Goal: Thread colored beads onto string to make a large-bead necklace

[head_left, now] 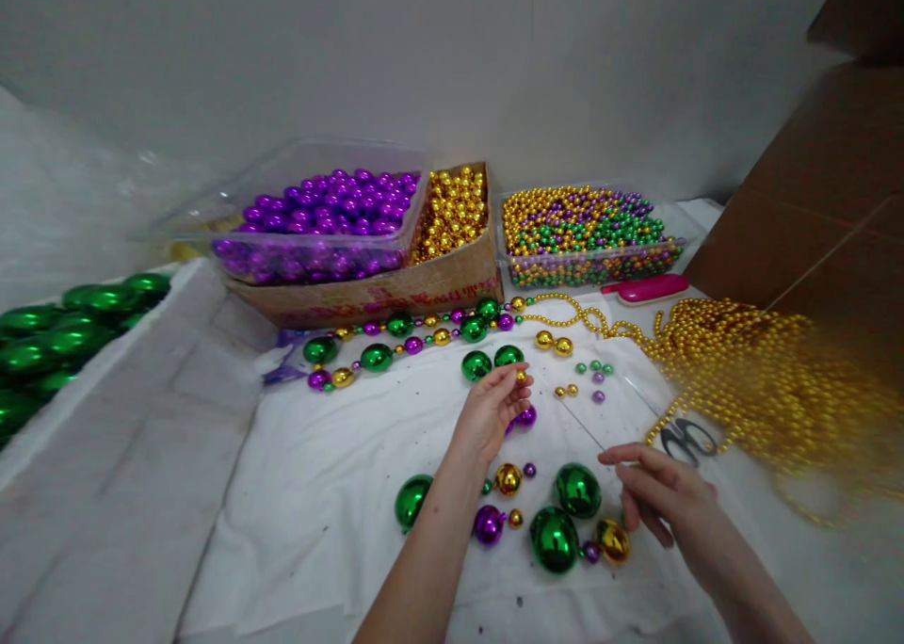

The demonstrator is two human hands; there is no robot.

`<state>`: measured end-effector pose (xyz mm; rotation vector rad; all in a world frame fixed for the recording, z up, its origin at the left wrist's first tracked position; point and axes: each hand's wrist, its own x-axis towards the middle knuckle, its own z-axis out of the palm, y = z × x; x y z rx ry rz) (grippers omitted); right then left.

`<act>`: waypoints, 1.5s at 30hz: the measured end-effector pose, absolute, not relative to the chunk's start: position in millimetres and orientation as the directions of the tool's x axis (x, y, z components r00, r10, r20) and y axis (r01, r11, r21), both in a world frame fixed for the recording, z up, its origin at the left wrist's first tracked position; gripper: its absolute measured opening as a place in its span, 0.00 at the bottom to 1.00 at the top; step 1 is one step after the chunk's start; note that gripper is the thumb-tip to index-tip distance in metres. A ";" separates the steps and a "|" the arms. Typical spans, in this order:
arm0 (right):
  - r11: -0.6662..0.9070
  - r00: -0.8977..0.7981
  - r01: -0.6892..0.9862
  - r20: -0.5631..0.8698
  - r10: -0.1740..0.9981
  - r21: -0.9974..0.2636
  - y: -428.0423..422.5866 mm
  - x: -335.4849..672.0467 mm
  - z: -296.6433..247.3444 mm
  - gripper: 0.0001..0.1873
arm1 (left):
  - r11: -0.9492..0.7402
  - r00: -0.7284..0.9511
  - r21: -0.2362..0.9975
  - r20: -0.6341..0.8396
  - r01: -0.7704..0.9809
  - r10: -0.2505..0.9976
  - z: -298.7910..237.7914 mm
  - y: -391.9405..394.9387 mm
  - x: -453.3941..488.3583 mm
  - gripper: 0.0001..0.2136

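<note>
My left hand (pixel 494 407) is closed, pinching a small gold bead (pixel 521 377) between thumb and fingertips. A thin, straight needle or wire (pixel 585 426) slants from near that bead down to my right hand (pixel 660 489). The right thumb and forefinger are closed on its lower end, the other fingers loosely bent. Around my left forearm on the white cloth (pixel 317 493) lie green balls (pixel 555 539), a purple ball (pixel 489 524), a gold ball (pixel 508 478) and small beads. Further up are loose gold beads (pixel 563 346) and a finished-looking strand of mixed beads (pixel 377 357).
Behind stand a clear bin of purple balls (pixel 331 201), a cardboard box of gold beads (pixel 452 211) and a tub of small mixed beads (pixel 589 230). Gold bead strings (pixel 763 371), dark-handled scissors (pixel 688 442) and a pink object (pixel 651 289) lie right. Large green balls (pixel 77 333) are left.
</note>
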<state>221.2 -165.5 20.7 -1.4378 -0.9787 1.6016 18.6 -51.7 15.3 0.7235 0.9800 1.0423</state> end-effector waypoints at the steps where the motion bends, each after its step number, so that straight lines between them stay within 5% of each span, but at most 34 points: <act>1: -0.425 -0.087 -0.016 -0.423 0.902 -0.905 -166.7 218.1 22.3 0.21 | 0.384 0.191 0.801 -0.333 -0.459 0.923 15.8 -53.1 15.0 0.11; 18: -0.411 -0.064 0.077 -0.416 0.907 -0.909 -176.1 209.9 27.2 0.24 | 0.449 0.240 0.580 -0.403 -0.680 0.883 16.1 -64.9 4.7 0.04; 33: -0.386 -0.071 0.054 -0.389 0.918 -0.921 -171.0 199.7 28.9 0.22 | 0.354 0.200 0.804 -0.293 -0.477 0.935 21.4 -74.5 9.4 0.10; 40: -0.147 -0.033 0.310 -0.166 0.986 -0.939 -144.5 194.2 44.9 0.17 | 0.220 0.306 0.949 -0.146 -0.226 0.941 45.8 -80.7 29.0 0.08; 45: 0.165 -0.015 0.564 0.189 0.982 -0.809 -134.9 202.3 70.6 0.19 | -0.012 0.190 0.979 0.052 -0.205 0.980 73.2 -77.3 36.0 0.05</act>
